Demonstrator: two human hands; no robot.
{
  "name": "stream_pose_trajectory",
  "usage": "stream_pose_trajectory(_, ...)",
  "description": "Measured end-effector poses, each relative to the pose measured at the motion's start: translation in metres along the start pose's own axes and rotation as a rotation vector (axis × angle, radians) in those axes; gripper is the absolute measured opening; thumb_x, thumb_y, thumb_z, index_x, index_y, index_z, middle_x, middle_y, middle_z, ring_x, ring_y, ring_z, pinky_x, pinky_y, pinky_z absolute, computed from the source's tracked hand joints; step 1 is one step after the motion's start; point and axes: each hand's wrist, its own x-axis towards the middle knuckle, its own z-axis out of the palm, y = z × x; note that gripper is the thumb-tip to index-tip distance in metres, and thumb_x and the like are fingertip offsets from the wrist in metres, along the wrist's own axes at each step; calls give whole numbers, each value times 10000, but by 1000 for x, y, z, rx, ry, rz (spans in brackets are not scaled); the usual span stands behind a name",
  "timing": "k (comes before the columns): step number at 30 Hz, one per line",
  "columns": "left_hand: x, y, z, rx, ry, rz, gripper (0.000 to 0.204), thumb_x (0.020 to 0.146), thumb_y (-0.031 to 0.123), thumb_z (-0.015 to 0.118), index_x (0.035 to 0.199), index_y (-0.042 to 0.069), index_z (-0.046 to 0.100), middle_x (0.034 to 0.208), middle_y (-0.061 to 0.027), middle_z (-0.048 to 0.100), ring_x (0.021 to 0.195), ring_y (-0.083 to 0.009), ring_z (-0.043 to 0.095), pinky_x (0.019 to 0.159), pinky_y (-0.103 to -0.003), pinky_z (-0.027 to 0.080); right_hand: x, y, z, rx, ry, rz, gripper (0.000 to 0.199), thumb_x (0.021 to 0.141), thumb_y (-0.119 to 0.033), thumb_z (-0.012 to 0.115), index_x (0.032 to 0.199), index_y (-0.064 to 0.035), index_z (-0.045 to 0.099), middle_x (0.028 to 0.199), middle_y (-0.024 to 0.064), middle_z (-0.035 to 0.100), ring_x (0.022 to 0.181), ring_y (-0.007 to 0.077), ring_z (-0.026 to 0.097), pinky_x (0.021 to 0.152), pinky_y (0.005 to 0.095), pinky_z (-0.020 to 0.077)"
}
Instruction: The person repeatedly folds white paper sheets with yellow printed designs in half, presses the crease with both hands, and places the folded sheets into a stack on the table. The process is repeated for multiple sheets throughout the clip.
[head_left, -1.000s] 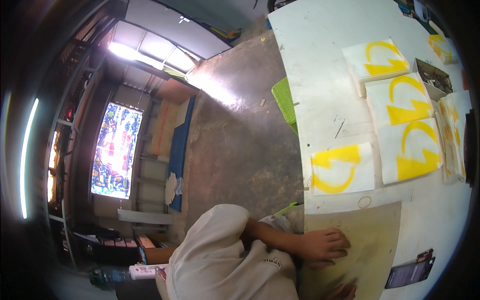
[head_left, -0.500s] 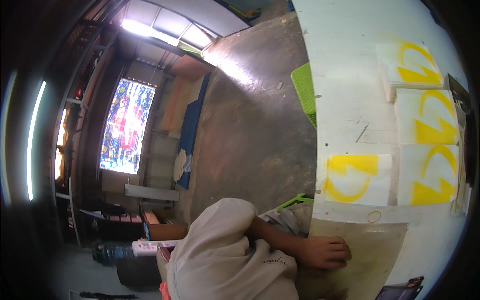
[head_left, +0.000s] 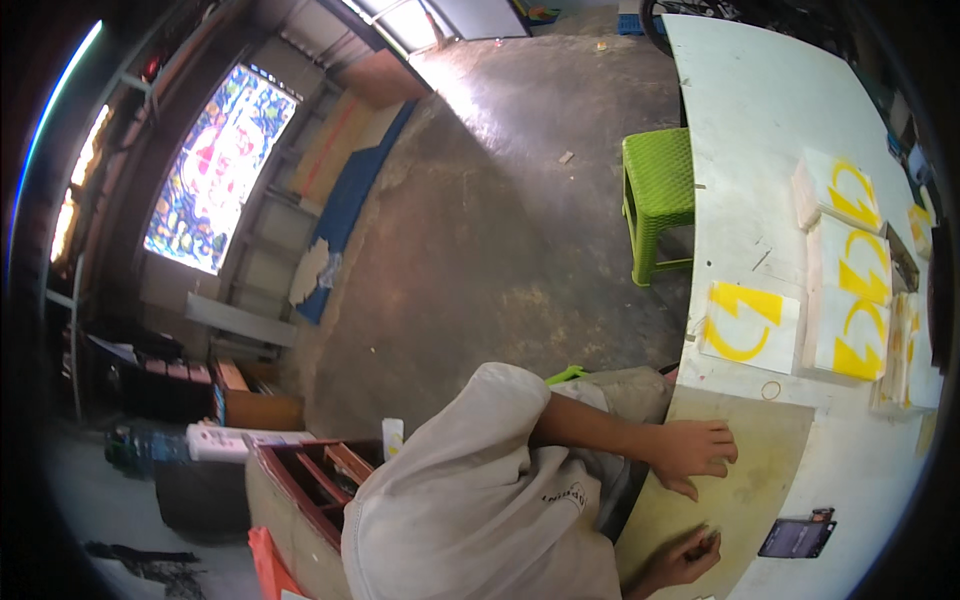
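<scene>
My left hand [head_left: 692, 453] rests palm down over a yellowish translucent mat [head_left: 755, 430] on the white table, fingers apart and nothing in its grasp. Nearer the lower edge, my right hand [head_left: 687, 560] is closed above the same mat. Something small and dark appears between its fingertips, too small to name. Beyond the mat lies a loose rubber band [head_left: 770, 390]. A single white sheet with a yellow print [head_left: 742, 322] lies close to the table's edge. To the right of my right hand is a dark, flat, phone-like piece [head_left: 797, 537].
Stacks of yellow-printed white sheets [head_left: 848, 272] stand along the table's far side. A green plastic stool [head_left: 660, 190] is against the table [head_left: 745, 110]. A drawer unit [head_left: 300, 490] stands beside me, left of my body, with a brown box [head_left: 262, 411] beyond it.
The view has shifted, bringing the whole stool and drawer unit into sight. My left hand's curled fingers have spread. My right hand, blurred at the lower edge before, now shows plainly.
</scene>
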Motion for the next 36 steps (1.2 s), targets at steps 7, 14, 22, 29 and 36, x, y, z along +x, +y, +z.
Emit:
stream_pose_trajectory(7, -1, -7, 13, 109, 131, 89, 564, 708, 522, 814, 987, 49, 687, 1129, -139, 576, 1070, -325, 517, 963, -452, 388, 4, 14, -6, -91, 1, -163, 294, 1020, -152, 692, 1199, 77, 650, 907, 90, 555, 778, 187, 528, 647, 299, 459)
stream_pose_trajectory(14, -5, -5, -4, 44, 31, 18, 536, 763, 454, 808, 1043, 19, 669, 1174, -172, 578, 1140, -348, 522, 1000, -470, 400, 0, -5, 1, -173, -11, 2, 273, 1001, -128, 685, 1164, 88, 647, 946, 181, 613, 819, 300, 616, 703, 392, 508)
stream_pose_trajectory(22, 8, 1, -4, 0, -70, -10, 533, 884, 394, 745, 1239, 9, 647, 1332, -184, 573, 1242, -366, 507, 1089, -488, 390, 7, -21, -4, -301, 74, 1, 189, 922, -62, 709, 1085, 16, 658, 936, 188, 618, 820, 362, 610, 718, 445, 494)
stream_pose_trajectory(29, -6, -8, 15, -162, 24, -8, 540, 811, 356, 773, 1172, -28, 660, 1320, -232, 567, 1240, -405, 520, 1102, -526, 381, -2, -19, -6, -415, 53, -37, 111, 980, -63, 625, 1008, 42, 648, 957, 227, 627, 878, 426, 596, 787, 508, 491)
stream_pose_trajectory(36, -4, 3, 13, -180, -44, -52, 541, 734, 376, 785, 1043, -54, 674, 1246, -222, 557, 1268, -386, 479, 1135, -509, 333, 7, -59, 3, -528, 99, -143, 210, 1001, -187, 714, 955, 17, 715, 844, 188, 627, 733, 364, 601, 662, 451, 518)
